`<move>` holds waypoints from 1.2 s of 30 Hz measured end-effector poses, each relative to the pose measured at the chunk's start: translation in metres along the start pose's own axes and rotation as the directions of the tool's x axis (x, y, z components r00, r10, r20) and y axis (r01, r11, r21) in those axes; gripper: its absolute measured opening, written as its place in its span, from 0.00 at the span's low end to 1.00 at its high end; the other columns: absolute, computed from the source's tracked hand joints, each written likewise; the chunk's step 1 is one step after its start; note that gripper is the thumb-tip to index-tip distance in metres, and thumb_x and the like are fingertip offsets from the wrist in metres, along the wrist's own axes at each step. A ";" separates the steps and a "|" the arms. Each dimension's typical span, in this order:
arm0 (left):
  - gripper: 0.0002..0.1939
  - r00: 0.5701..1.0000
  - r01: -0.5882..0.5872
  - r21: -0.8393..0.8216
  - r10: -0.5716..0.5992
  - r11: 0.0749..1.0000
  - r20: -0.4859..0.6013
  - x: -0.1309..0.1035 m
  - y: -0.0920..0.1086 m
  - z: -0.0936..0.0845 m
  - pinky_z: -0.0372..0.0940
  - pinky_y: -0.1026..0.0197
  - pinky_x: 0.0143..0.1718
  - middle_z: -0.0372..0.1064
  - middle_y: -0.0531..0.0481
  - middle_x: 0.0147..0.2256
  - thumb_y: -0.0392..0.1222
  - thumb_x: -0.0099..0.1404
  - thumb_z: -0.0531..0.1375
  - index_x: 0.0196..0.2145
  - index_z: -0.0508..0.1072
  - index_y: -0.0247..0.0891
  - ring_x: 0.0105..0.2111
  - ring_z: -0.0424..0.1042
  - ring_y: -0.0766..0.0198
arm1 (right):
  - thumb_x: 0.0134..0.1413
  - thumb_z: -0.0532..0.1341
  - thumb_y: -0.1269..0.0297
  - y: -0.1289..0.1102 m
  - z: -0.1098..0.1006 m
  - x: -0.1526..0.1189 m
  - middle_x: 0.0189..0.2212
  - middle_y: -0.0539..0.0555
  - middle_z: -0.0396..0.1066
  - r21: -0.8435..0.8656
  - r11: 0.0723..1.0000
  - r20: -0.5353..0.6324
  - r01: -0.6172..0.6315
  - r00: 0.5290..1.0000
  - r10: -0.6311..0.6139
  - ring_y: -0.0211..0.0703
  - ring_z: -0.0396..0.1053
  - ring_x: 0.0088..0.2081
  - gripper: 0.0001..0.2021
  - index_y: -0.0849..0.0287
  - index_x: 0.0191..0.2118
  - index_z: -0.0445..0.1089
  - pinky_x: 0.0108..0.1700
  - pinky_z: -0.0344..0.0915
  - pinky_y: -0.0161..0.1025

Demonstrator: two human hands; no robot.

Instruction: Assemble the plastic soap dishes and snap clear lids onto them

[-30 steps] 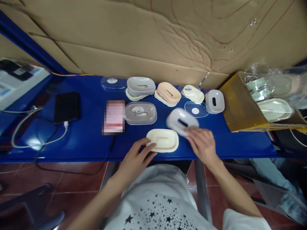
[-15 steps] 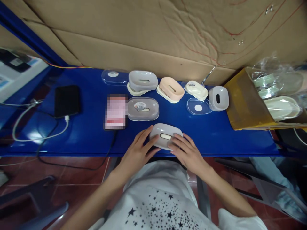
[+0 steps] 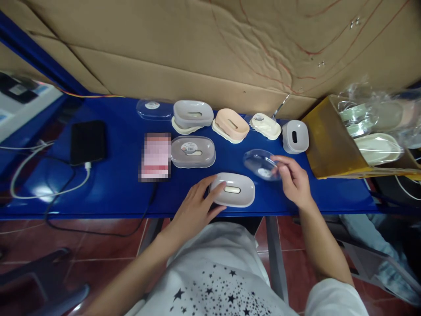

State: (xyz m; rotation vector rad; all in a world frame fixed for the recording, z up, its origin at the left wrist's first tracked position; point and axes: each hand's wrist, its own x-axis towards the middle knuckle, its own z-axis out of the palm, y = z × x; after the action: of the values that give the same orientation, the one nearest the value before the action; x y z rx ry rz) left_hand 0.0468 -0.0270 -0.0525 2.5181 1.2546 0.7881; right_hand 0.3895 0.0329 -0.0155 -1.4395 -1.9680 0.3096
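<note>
Our left hand [image 3: 194,202] holds the left end of a grey oval dish [image 3: 246,192] with a slot, its thumb at the near edge. Our right hand [image 3: 294,181] pinches a clear oval lid [image 3: 255,160] by its right end; the lid is blurred, so we cannot tell if it touches the blue table [image 3: 125,195]. It is beyond the dish and to its right, near but apart in our view. The dish has its long axis almost left to right; the lid is turned more, right end closer to us. The dish's right end is free, on the right hand's side. Farther out, we see a grey covered case [image 3: 208,153], then a peach dish [image 3: 238,120], and rightmost a cardboard box [image 3: 332,145].
</note>
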 end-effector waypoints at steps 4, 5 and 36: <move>0.39 1.000 0.007 -0.110 -0.007 0.994 -0.003 0.001 0.000 0.007 0.74 0.37 0.64 0.63 0.33 0.68 0.48 0.77 0.65 0.77 0.51 0.49 0.67 0.69 0.41 | 0.80 0.51 0.46 -0.044 0.013 -0.009 0.30 0.50 0.77 0.275 0.952 0.141 -0.134 0.985 0.098 0.45 0.73 0.26 0.23 0.50 0.65 0.72 0.32 0.74 0.43; 0.41 1.000 0.011 -0.128 -0.012 0.992 -0.010 0.001 0.000 0.009 0.75 0.37 0.63 0.61 0.32 0.69 0.50 0.77 0.65 0.78 0.50 0.50 0.66 0.70 0.41 | 0.80 0.51 0.47 -0.051 0.018 -0.008 0.32 0.50 0.78 0.278 0.951 0.173 -0.136 0.981 0.090 0.44 0.74 0.27 0.22 0.50 0.65 0.72 0.33 0.75 0.43; 0.32 0.997 -0.024 -0.194 0.038 0.981 0.071 0.008 0.004 0.011 0.69 0.37 0.70 0.47 0.36 0.78 0.52 0.81 0.59 0.77 0.55 0.51 0.77 0.57 0.43 | 0.73 0.64 0.46 -0.047 0.041 -0.046 0.79 0.61 0.55 -0.038 0.940 0.335 0.339 0.890 -0.308 0.64 0.59 0.76 0.37 0.47 0.80 0.55 0.71 0.67 0.65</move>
State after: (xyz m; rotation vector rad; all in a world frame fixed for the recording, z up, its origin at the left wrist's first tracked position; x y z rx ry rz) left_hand 0.0599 -0.0232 -0.0573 2.3926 1.0628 0.7757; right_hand 0.3356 -0.0183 -0.0369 -1.1399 -2.4816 0.3194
